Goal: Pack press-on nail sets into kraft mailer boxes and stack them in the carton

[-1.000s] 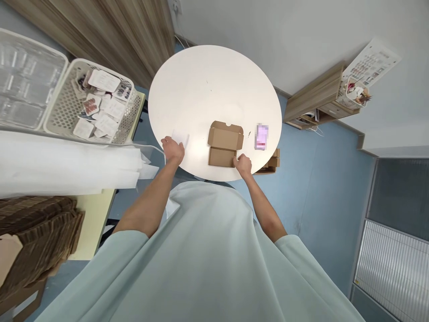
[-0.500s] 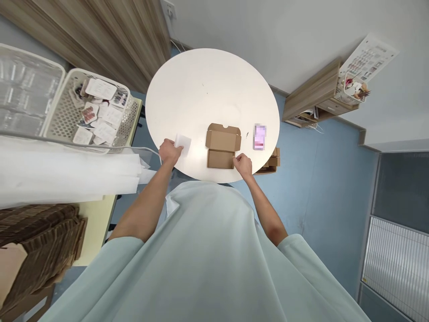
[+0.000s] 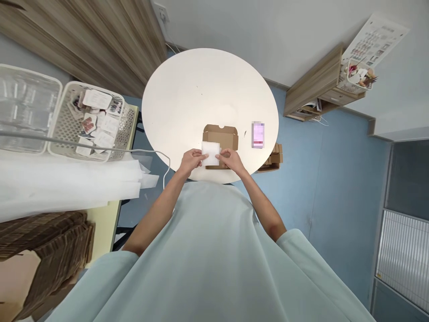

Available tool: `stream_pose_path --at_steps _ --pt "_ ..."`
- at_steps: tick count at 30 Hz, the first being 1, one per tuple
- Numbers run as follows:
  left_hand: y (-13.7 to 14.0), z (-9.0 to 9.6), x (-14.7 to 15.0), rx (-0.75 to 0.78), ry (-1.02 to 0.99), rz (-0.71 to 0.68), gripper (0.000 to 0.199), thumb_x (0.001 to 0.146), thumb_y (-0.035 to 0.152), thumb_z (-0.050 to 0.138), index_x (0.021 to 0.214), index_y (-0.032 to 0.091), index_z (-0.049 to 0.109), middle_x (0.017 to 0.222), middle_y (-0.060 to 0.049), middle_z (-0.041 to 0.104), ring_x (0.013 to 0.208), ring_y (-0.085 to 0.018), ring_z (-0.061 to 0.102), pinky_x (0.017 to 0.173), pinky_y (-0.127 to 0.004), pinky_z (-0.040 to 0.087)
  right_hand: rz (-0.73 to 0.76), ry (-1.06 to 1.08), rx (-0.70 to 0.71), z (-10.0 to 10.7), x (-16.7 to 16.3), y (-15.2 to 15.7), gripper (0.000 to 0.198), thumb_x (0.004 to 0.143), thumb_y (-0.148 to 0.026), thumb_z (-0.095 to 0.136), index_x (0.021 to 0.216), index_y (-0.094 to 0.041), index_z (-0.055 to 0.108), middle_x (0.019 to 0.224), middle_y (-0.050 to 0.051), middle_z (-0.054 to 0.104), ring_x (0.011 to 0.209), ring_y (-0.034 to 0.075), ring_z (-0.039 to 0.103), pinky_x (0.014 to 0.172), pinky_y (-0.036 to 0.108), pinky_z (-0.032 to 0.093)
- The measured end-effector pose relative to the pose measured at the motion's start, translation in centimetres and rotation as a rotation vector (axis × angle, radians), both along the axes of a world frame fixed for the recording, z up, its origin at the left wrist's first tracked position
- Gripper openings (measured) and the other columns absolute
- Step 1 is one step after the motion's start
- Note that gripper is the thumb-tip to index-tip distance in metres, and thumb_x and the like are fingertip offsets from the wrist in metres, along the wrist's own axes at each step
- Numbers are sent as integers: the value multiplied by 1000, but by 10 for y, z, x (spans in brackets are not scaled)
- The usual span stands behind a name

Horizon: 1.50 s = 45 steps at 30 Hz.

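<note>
A small white square packet [image 3: 211,153], perhaps foam-wrapped, is pinched at its left edge by my left hand [image 3: 192,161]. My right hand [image 3: 232,160] grips the same packet by its right edge, thumb on top. Both hands are closed on it over an open brown cardboard box [image 3: 228,138]. The box lies on the white round table [image 3: 208,80] with its lid folded back, away from me. The packet and my fingers cover much of the box's near half, so its inside is largely hidden.
A blurred pink phone-like thing [image 3: 258,135] lies right of the box. Beyond the table's right edge stands a carton of small boxes [image 3: 275,157]. On the left are a basket of cards [image 3: 63,129], white foam sheets [image 3: 67,179], stacked flat cardboard [image 3: 56,241] and a hanging cable [image 3: 140,150].
My left hand has brought the white packet rightward from the table's left side to over the box. My right hand has left the box's edge and taken the packet's right side.
</note>
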<state>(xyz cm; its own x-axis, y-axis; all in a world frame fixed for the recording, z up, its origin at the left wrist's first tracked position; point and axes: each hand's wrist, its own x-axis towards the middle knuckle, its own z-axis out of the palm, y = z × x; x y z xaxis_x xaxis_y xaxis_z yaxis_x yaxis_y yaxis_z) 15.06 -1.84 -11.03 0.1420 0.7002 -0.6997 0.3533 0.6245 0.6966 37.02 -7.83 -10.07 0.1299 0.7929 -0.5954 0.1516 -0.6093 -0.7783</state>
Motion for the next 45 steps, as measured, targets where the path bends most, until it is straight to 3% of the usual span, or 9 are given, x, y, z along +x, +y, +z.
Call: stream_pose_path --at_steps 3,5,10,20,27,35,38,41,45 --pt "-7 -6 21 -40 12 -22 48 78 50 93 106 19 69 102 -10 83 71 -19 73 58 -31 53 -50 50 -23 -14 7 -4 41 88 -51 87 99 -26 58 92 -4 75 54 10 64 52 24 51" --pt "-10 -13 30 -59 25 -26 49 81 46 93 113 19 68 106 -10 84 71 -19 74 62 -32 57 -76 52 -36 -21 13 -7 37 88 -46 87 98 -25 57 85 -6 72 52 10 62 51 23 49" --pt "-18 -28 44 -63 154 -128 50 88 41 88 126 18 65 115 -10 86 78 -21 80 77 -36 64 -67 -113 -114 -32 19 -12 21 92 -31 81 99 -23 63 104 -1 79 55 9 64 60 25 56" --pt "-19 -36 56 31 420 -372 28 99 35 72 123 20 77 86 -5 86 106 -28 83 98 -38 61 68 -386 -201 -50 12 -10 12 99 -29 77 101 -26 66 113 1 83 74 17 75 78 32 58" --pt "-24 -47 58 132 551 -492 29 102 35 67 125 23 79 120 -8 86 111 -30 79 97 -40 60 195 -524 -237 -52 4 -6 8 103 -29 73 108 -27 68 116 2 82 104 23 77 87 33 57" --pt "-23 -46 61 253 716 -820 32 108 35 55 112 17 81 118 -23 79 115 -42 74 92 -47 57 346 -589 -241 -55 1 -5 17 104 -28 70 121 -26 74 117 7 84 115 31 76 93 40 58" --pt "-21 -40 56 308 693 -756 34 109 35 52 112 18 81 121 -22 78 115 -41 74 96 -48 57 291 -596 -190 -48 9 -5 16 106 -31 66 119 -27 75 116 7 84 113 31 77 95 40 58" --pt "-11 -38 47 402 641 -511 41 111 35 43 118 20 81 127 -19 75 118 -39 73 102 -50 56 135 -624 -51 -40 26 -2 23 112 -38 55 120 -26 73 118 7 83 111 28 76 97 39 57" --pt "20 -48 37 505 490 -176 53 107 27 43 154 16 63 148 -21 64 134 -37 67 119 -53 51 -43 -637 90 -43 55 11 31 111 -40 54 131 -20 67 128 13 78 115 26 74 105 40 56"
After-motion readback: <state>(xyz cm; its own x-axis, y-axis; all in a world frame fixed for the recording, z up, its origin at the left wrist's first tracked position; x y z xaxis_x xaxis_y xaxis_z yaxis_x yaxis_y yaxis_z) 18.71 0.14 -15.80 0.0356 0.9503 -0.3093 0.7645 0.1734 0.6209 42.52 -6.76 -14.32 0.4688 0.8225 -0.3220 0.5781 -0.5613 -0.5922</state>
